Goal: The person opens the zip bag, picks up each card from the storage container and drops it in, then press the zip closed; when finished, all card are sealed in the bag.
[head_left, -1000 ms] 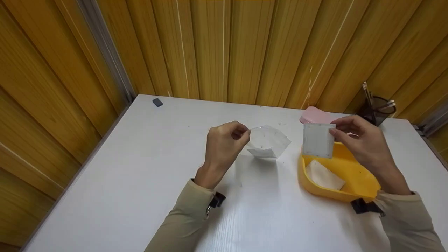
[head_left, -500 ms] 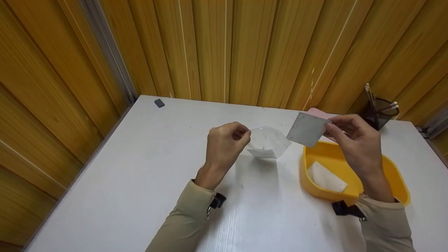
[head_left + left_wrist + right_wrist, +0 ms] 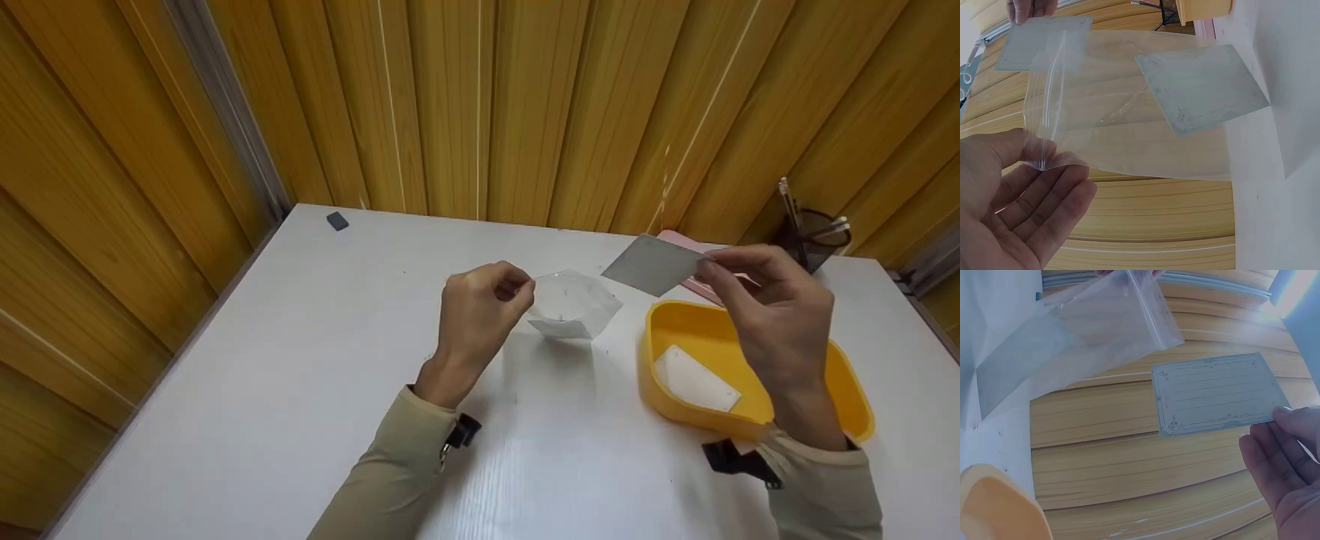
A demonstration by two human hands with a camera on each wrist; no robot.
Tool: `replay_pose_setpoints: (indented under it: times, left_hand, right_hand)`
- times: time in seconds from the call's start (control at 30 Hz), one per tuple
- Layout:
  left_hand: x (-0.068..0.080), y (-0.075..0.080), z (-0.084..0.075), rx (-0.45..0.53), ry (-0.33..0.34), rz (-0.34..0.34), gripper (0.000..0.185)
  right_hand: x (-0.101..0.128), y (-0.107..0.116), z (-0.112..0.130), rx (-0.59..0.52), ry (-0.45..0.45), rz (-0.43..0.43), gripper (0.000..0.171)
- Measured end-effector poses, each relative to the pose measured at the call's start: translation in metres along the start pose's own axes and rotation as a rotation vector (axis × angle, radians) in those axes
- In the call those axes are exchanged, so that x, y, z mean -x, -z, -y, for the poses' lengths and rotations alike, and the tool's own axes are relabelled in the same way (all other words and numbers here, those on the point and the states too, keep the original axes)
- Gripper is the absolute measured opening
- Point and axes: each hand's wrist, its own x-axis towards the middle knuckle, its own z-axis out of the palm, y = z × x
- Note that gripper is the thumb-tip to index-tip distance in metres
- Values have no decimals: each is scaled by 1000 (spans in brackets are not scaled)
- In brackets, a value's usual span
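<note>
The left grip (image 3: 480, 300) is closed in a pinch, thumb against forefinger, on one top corner of a clear zip bag (image 3: 574, 306). The bag hangs from that corner with its lower edge resting on the white tabletop (image 3: 300, 390), so its mouth faces toward the other hand; held this way it seems meant to stay open for loading. A card already lies inside the bag (image 3: 1202, 87), slanted toward its bottom.

The right grip (image 3: 757, 292) pinches a second lined card (image 3: 652, 264) by its right edge between thumb and fingers (image 3: 1283, 464), held flat and tilted, its free left edge pointing at the bag. That card is in the air just right of the bag, close to it but not touching, and above the far rim of the yellow tray (image 3: 855, 405).

The tray sits right of the bag and holds one more white card (image 3: 694, 379). Beyond the tray lies a pink pad (image 3: 679, 240), and further right of the bag a black mesh pen cup (image 3: 814, 236). Far left of the bag, near the wall, a small dark block (image 3: 337, 220) lies.
</note>
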Motion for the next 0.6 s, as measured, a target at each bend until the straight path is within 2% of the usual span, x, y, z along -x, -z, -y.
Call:
replay_pose_setpoints:
  times: [0.27, 0.6]
  left_hand:
    - [1, 2, 0, -10, -2, 2, 6]
    - [0, 3, -2, -22, -5, -5, 7]
  right_hand:
    - [4, -6, 20, -37, 58, -43, 25]
    - [10, -19, 29, -184, 86, -8, 22]
